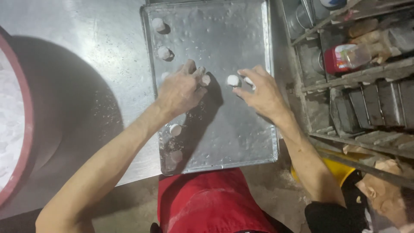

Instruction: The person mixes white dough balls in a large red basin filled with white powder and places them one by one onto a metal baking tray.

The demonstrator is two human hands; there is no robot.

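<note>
A shiny metal baking tray [241, 142] lies on the steel table. Small white dough balls stand in a column along its left side, such as one [158, 24] at the top and one [175, 129] lower down. My left hand [183, 89] rests over the tray's middle left, fingers curled around a dough ball [205, 80] at its fingertips. My right hand [261, 92] is just right of it, with a dough ball [233, 80] at its thumb and fingertips and another small piece [249, 80] under the fingers.
A big red-rimmed bowl of white flour [10, 121] sits at the far left. On the right a metal rack [358, 73] holds loaf tins and a red-capped bottle [345, 58]. My red apron [211, 203] shows below the tray; a yellow object [338, 168] lies low right.
</note>
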